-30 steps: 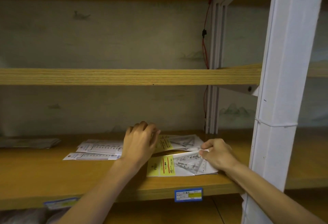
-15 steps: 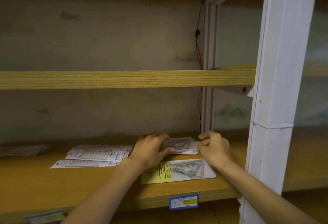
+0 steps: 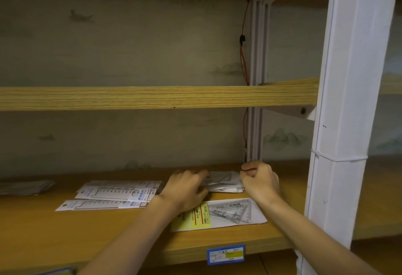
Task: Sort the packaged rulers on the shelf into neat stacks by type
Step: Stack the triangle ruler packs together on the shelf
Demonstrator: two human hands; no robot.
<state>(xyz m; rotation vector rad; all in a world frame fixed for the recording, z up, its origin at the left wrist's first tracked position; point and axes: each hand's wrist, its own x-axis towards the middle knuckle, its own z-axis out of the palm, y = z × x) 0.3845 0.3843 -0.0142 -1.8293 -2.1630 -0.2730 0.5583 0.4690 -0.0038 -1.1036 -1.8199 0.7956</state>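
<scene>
A small pile of packaged triangle rulers [image 3: 224, 182] lies deep on the wooden shelf [image 3: 65, 231]. My left hand [image 3: 187, 190] grips the pile's left side and my right hand [image 3: 260, 180] holds its right end with curled fingers. In front of them one triangle ruler pack with a yellow label [image 3: 226, 212] lies flat near the shelf's front edge. To the left lie straight ruler packs: a short stack [image 3: 121, 191] and one single pack [image 3: 100, 205] in front of it.
A white upright post [image 3: 345, 122] stands close on the right. An upper shelf board [image 3: 152, 98] runs across above the hands. A dark flat pack [image 3: 24, 187] lies at the far left. A blue price tag [image 3: 225, 255] sits on the shelf's front edge.
My right hand let go of the yellow-labelled triangle pack at the front and moved back. Both hands now hold the rear pile of triangle packs from either side.
</scene>
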